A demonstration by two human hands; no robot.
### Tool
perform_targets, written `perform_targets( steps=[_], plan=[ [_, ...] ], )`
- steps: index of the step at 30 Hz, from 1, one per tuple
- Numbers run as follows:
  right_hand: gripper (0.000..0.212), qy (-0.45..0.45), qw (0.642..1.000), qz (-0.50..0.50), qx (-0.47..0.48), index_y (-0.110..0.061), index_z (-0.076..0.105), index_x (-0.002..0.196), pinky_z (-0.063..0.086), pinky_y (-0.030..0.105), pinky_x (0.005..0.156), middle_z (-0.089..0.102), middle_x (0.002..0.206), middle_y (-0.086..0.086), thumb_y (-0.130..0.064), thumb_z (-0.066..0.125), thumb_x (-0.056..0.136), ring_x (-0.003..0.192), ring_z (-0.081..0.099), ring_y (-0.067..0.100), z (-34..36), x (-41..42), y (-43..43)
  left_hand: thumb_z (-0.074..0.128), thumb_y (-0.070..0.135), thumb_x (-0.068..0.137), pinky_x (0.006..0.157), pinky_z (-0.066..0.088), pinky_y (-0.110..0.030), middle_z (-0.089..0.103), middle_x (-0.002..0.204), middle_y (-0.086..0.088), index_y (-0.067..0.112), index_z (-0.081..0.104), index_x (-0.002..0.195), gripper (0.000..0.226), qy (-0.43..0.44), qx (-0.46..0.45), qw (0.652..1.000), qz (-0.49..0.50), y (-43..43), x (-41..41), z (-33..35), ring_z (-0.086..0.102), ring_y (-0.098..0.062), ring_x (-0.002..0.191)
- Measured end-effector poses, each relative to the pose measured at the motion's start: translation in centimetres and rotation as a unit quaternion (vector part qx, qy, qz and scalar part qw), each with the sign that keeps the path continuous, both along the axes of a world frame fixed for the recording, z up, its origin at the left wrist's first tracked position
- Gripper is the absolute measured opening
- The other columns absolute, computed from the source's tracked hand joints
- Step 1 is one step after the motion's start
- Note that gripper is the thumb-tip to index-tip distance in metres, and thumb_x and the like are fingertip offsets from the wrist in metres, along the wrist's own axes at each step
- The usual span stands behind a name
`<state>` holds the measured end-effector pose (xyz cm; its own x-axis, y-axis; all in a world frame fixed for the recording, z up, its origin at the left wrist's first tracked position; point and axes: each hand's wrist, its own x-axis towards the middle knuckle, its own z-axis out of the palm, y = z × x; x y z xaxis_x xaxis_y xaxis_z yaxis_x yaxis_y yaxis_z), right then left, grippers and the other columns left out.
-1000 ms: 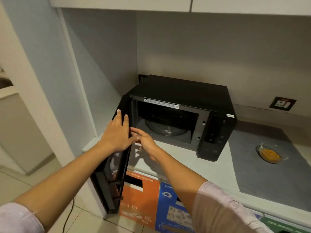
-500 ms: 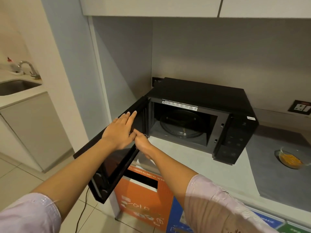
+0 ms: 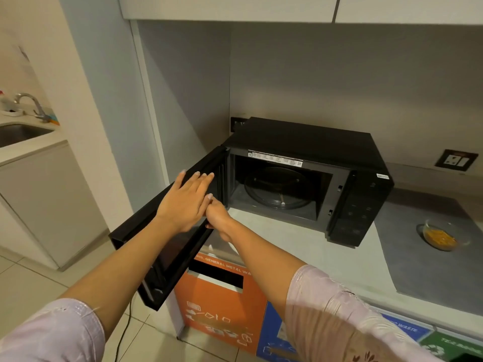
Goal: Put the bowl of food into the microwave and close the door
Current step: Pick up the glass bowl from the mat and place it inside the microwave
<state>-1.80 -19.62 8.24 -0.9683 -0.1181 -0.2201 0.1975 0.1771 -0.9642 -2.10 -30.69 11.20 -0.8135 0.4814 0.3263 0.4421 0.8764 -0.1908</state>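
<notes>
Two hands meet at the swung-out door (image 3: 167, 231) of the black microwave (image 3: 308, 178). The left hand (image 3: 183, 205) lies flat on the door's inner face, fingers (image 3: 201, 178) spread and holding nothing. The right hand (image 3: 218, 218) sits at the door's lower edge, partly hidden behind the left, so its grip cannot be told. The cavity and its glass turntable (image 3: 278, 189) stand bare. The bowl of food (image 3: 441, 237) rests on the grey mat (image 3: 428, 257) on the desk (image 3: 300, 252), well right of the microwave, untouched. The opening step looks nearly finished; next, a hand must cross to the bowl.
</notes>
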Motion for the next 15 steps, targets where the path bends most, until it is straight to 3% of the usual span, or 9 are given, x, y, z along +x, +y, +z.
perform_targets(
  steps=[3, 7, 9, 12, 15],
  plan=[
    [0.041, 0.020, 0.999, -0.029, -0.020, -0.030, 0.044, 0.141, 0.042, 0.025, 0.078, 0.058, 0.137, 0.007, -0.034, 0.032, 0.102, 0.104, 0.053, 0.012, -0.4, 0.6, 1.6, 0.016, 0.041, 0.103, 0.125, 0.006, -0.042, 0.034, 0.159, -0.004, 0.016, 0.021, 0.155, 0.058, -0.019, 0.029, 0.999, -0.029, 0.8, 0.2, -1.2, 0.019, -0.018, 0.151],
    [0.047, 0.015, 0.994, -0.081, -0.070, -0.026, 0.033, 0.151, 0.041, 0.022, 0.082, 0.049, 0.147, 0.005, -0.026, 0.036, 0.104, 0.131, 0.050, 0.021, -0.8, 1.5, 5.1, 0.021, 0.048, 0.101, 0.125, 0.010, -0.043, 0.036, 0.158, -0.003, 0.016, 0.026, 0.153, 0.061, -0.088, 0.146, 0.984, -0.044, 3.1, 0.2, -3.0, 0.021, -0.018, 0.151],
    [0.047, 0.018, 0.991, -0.112, -0.076, -0.026, 0.034, 0.151, 0.043, 0.023, 0.086, 0.049, 0.147, 0.003, -0.023, 0.037, 0.104, 0.128, 0.052, 0.021, -1.0, 2.1, 7.1, 0.020, 0.051, 0.101, 0.124, 0.011, -0.043, 0.036, 0.158, -0.002, 0.017, 0.027, 0.153, 0.063, -0.109, 0.172, 0.977, -0.057, 5.0, 0.2, -3.8, 0.022, -0.017, 0.151],
    [0.047, 0.024, 0.985, -0.152, -0.082, -0.025, 0.033, 0.150, 0.041, 0.035, 0.103, 0.052, 0.144, 0.003, -0.021, 0.037, 0.103, 0.124, 0.056, 0.020, -1.2, 3.1, 10.3, 0.020, 0.049, 0.102, 0.124, 0.012, -0.043, 0.038, 0.157, 0.000, 0.018, 0.028, 0.153, 0.060, -0.131, 0.192, 0.968, -0.096, 8.7, 0.4, -5.0, 0.023, -0.017, 0.150],
    [0.045, 0.031, 0.976, -0.195, -0.087, -0.026, 0.036, 0.148, 0.040, 0.043, 0.106, 0.055, 0.141, 0.002, -0.023, 0.038, 0.103, 0.116, 0.058, 0.017, -1.6, 4.3, 14.1, 0.022, 0.048, 0.102, 0.124, 0.012, -0.042, 0.039, 0.156, -0.002, 0.018, 0.028, 0.153, 0.059, -0.172, 0.231, 0.951, -0.114, 13.2, 0.8, -5.7, 0.024, -0.018, 0.150]
  ],
)
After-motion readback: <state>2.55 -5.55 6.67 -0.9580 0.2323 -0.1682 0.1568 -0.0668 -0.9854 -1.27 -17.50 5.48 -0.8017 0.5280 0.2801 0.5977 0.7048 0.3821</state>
